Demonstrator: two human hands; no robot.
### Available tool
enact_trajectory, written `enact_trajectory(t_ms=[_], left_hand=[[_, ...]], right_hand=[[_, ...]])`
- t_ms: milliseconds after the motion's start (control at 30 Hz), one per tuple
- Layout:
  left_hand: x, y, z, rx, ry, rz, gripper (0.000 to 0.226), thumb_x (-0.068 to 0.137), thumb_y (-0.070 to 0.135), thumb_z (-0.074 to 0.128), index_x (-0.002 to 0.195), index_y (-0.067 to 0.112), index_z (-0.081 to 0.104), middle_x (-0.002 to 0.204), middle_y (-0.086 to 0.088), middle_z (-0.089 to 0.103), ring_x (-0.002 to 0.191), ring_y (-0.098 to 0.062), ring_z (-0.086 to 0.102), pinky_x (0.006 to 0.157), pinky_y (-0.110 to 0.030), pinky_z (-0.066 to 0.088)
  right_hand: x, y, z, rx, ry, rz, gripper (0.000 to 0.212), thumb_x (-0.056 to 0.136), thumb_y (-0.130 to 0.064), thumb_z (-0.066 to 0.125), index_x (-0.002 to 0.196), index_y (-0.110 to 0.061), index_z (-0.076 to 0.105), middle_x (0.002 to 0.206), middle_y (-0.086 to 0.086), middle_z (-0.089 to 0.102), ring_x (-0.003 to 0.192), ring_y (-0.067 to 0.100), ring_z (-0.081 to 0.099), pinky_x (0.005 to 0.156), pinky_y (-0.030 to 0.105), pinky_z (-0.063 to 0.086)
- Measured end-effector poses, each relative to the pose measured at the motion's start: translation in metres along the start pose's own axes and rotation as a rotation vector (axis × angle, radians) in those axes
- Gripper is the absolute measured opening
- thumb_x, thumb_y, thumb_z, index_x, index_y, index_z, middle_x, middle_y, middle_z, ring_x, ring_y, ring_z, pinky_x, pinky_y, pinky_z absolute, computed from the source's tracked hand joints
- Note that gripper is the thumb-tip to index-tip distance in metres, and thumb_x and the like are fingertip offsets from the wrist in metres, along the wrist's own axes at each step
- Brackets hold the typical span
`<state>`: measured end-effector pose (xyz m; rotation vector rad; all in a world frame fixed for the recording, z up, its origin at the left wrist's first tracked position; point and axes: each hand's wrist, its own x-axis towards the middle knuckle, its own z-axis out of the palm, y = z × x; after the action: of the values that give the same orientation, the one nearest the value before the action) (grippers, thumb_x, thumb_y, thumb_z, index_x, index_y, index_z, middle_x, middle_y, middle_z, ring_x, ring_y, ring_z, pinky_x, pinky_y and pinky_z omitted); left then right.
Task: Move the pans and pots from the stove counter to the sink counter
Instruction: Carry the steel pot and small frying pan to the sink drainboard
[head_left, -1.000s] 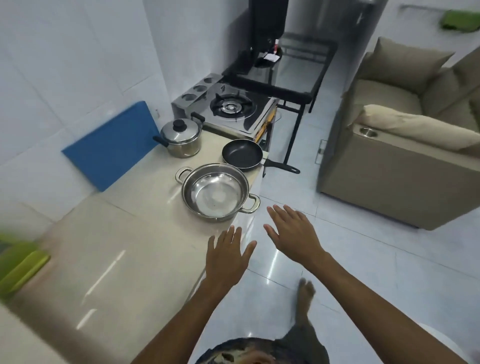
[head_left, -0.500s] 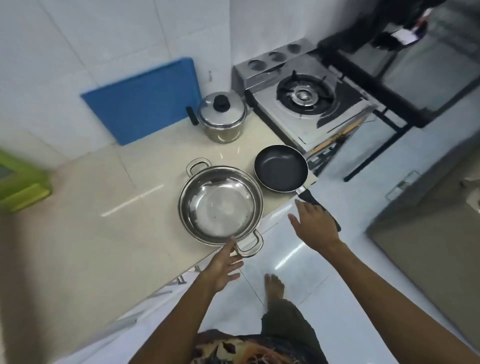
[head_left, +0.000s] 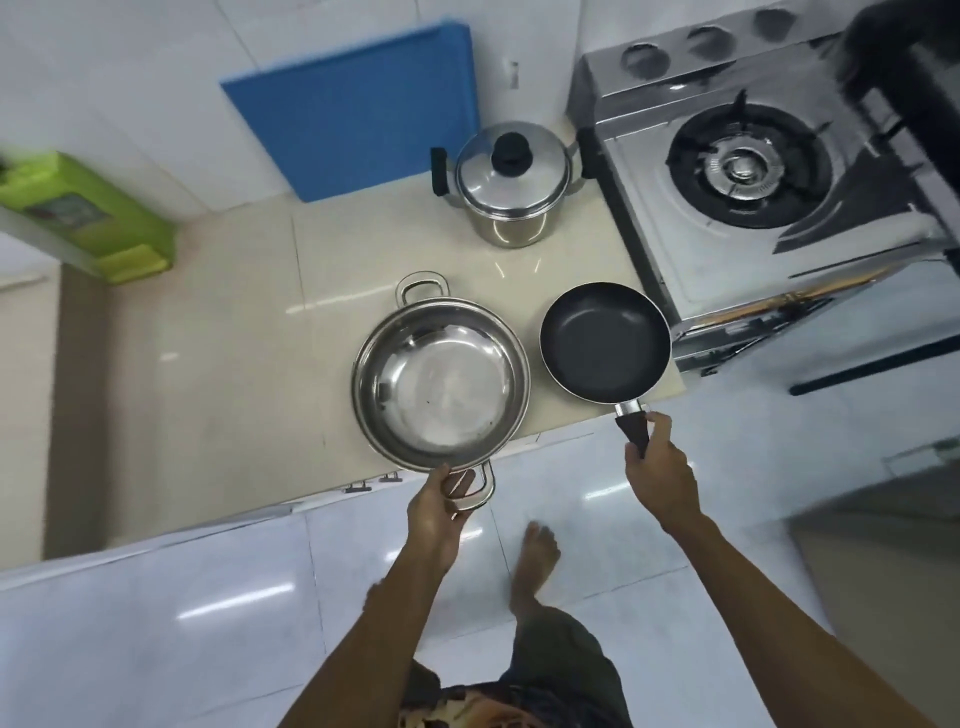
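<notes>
A wide, empty steel pot with two loop handles sits at the front edge of the beige counter. My left hand is closed around its near handle. To its right lies a small black frying pan, its dark handle sticking out over the floor. My right hand grips that handle. A lidded steel pot with black handles stands farther back, beside the stove.
A gas stove fills the right end of the counter. A blue board leans on the tiled wall behind. A green container sits at far left. White floor tiles and my bare foot lie below.
The view has swung down and closer to the counter. Both hands reached forward: the left closed on the wide pot's near handle, the right on the frying pan's handle.
</notes>
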<state>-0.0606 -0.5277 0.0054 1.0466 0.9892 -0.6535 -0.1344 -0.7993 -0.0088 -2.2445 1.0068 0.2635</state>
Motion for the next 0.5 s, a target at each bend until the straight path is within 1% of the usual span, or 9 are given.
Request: enact_trajectory(t_ms=[33, 100, 167, 233, 300, 367, 500], left_hand=[[0.000, -0.001, 0.001, -0.015, 0.013, 0.008, 0.015, 0.098, 0.018, 0.061, 0.107, 0.009, 0.069, 0.100, -0.008, 0.076, 0.106, -0.022, 0.068, 0.095, -0.040, 0.051], [0.001, -0.001, 0.001, -0.042, 0.040, 0.027, 0.014, 0.094, 0.015, 0.064, 0.103, 0.007, 0.072, 0.097, -0.009, 0.078, 0.103, -0.021, 0.071, 0.092, -0.039, 0.054], [0.002, 0.001, -0.003, -0.058, 0.068, 0.064, 0.014, 0.091, 0.011, 0.067, 0.101, 0.003, 0.072, 0.098, -0.013, 0.079, 0.100, -0.023, 0.074, 0.078, -0.036, 0.058], [0.000, 0.005, -0.009, -0.067, 0.086, 0.112, 0.012, 0.088, 0.009, 0.070, 0.096, 0.000, 0.073, 0.090, -0.013, 0.080, 0.093, -0.025, 0.077, 0.070, -0.035, 0.059], [-0.004, 0.009, -0.016, -0.071, 0.108, 0.147, 0.011, 0.086, 0.008, 0.071, 0.092, -0.002, 0.073, 0.084, -0.015, 0.080, 0.087, -0.028, 0.077, 0.065, -0.034, 0.060], [-0.010, 0.015, -0.028, -0.093, 0.127, 0.170, 0.013, 0.085, 0.007, 0.071, 0.091, -0.004, 0.072, 0.085, -0.020, 0.079, 0.081, -0.028, 0.077, 0.060, -0.031, 0.060], [-0.029, 0.035, -0.066, -0.190, 0.119, 0.229, 0.015, 0.085, 0.008, 0.071, 0.092, -0.006, 0.072, 0.089, -0.021, 0.079, 0.081, -0.028, 0.077, 0.066, -0.032, 0.060]], right_hand=[[0.001, 0.000, 0.000, 0.056, -0.016, 0.001, 0.045, 0.096, -0.014, 0.060, 0.133, -0.015, 0.035, 0.104, 0.024, 0.070, 0.082, 0.043, 0.067, 0.068, 0.042, 0.054], [0.000, -0.002, -0.001, 0.128, -0.036, -0.025, 0.048, 0.097, -0.013, 0.060, 0.138, -0.015, 0.036, 0.113, 0.022, 0.070, 0.088, 0.043, 0.068, 0.076, 0.046, 0.057], [-0.006, -0.006, 0.000, 0.153, -0.009, -0.062, 0.051, 0.099, -0.015, 0.058, 0.144, -0.013, 0.037, 0.120, 0.020, 0.068, 0.098, 0.043, 0.066, 0.084, 0.047, 0.055], [-0.013, -0.015, 0.000, 0.154, 0.045, -0.094, 0.052, 0.100, -0.017, 0.057, 0.148, -0.011, 0.038, 0.120, 0.020, 0.068, 0.102, 0.043, 0.065, 0.088, 0.049, 0.055], [-0.018, -0.024, -0.002, 0.138, 0.094, -0.135, 0.051, 0.100, -0.017, 0.056, 0.148, -0.009, 0.041, 0.113, 0.022, 0.070, 0.099, 0.044, 0.065, 0.085, 0.049, 0.055], [-0.029, -0.035, -0.002, 0.106, 0.118, -0.191, 0.051, 0.100, -0.016, 0.057, 0.147, -0.006, 0.043, 0.107, 0.023, 0.071, 0.095, 0.044, 0.066, 0.081, 0.047, 0.055], [-0.051, -0.067, -0.001, 0.091, 0.132, -0.335, 0.052, 0.099, -0.014, 0.058, 0.148, -0.006, 0.044, 0.105, 0.021, 0.072, 0.092, 0.042, 0.066, 0.079, 0.045, 0.055]])
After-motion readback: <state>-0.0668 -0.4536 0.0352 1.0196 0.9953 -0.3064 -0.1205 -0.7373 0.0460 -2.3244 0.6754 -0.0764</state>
